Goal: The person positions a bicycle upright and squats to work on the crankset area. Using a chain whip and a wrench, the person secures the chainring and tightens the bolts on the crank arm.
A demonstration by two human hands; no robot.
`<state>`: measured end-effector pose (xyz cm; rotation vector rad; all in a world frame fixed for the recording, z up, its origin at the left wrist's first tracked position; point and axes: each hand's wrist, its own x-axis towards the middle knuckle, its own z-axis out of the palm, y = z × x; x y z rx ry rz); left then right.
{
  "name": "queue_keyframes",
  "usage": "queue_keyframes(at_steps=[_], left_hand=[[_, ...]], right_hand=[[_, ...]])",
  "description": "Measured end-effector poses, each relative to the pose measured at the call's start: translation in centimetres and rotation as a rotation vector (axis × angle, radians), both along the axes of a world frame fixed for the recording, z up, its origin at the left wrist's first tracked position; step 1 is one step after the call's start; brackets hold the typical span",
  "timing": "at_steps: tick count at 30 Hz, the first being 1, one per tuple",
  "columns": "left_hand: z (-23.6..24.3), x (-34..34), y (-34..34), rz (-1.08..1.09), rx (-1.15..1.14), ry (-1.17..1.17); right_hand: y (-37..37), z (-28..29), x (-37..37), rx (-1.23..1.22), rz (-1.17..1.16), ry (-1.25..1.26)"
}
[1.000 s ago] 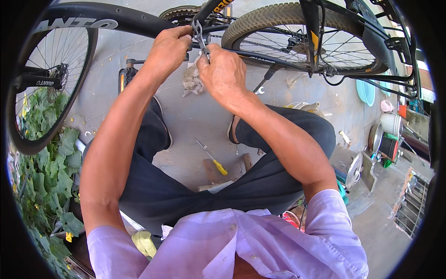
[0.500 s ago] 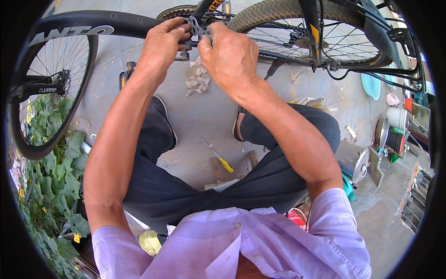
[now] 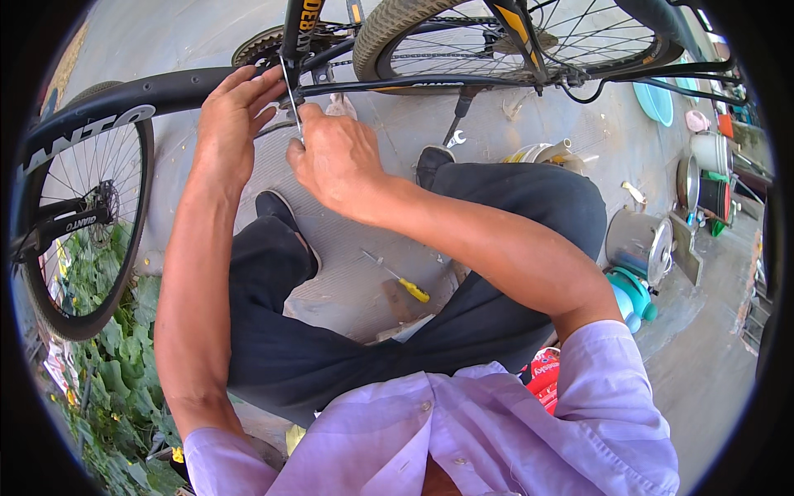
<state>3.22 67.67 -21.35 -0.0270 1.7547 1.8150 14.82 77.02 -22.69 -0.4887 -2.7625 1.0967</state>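
In my right hand (image 3: 339,157), curled fingers grip a thin metal wrench (image 3: 293,103), seen nearly edge-on. Its far end meets the black bicycle frame (image 3: 186,93) near the crank area, where the exact contact is hidden. My left hand (image 3: 236,116) has its fingers stretched out beside the wrench's upper end, close to the frame tube; whether they touch it I cannot tell. Behind the hands sit the chainring (image 3: 258,48) and the rear wheel (image 3: 376,41). Between my feet lies a screwdriver (image 3: 413,289) with a yellow handle.
Another wrench (image 3: 456,139) lies by the kickstand (image 3: 461,107). The front wheel (image 3: 142,178) stands at left above leafy plants (image 3: 116,364). To the right are a metal pot (image 3: 637,241), a teal container (image 3: 630,289) and a light-blue basin (image 3: 653,101).
Both hands and the bicycle now appear further left in view. The wrench has turned from its flat side to nearly edge-on. My right foot has moved forward.
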Motion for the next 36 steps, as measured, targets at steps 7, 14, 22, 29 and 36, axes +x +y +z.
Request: queue_keyframes(at_steps=[7,14,22,29,36], left_hand=[[-0.3,-0.2,0.2,0.005,0.038,0.003],[0.3,-0.4,0.1,-0.015,0.059,-0.045],[0.1,-0.6,0.0,-0.027,0.040,0.000],[0.3,0.0,0.4,-0.047,-0.020,0.068],[0.2,0.5,0.8,-0.061,-0.076,0.147]], right_hand=[[1.2,-0.7,-1.6,-0.561,0.015,-0.202],[2.6,2.9,-2.0,-0.959,0.008,-0.263],[3.1,3.1,-2.2,-0.921,0.005,-0.277],[3.1,1.0,-2.2,-0.806,0.068,-0.366],[3.1,-0.5,-1.8,-0.740,0.055,-0.363]])
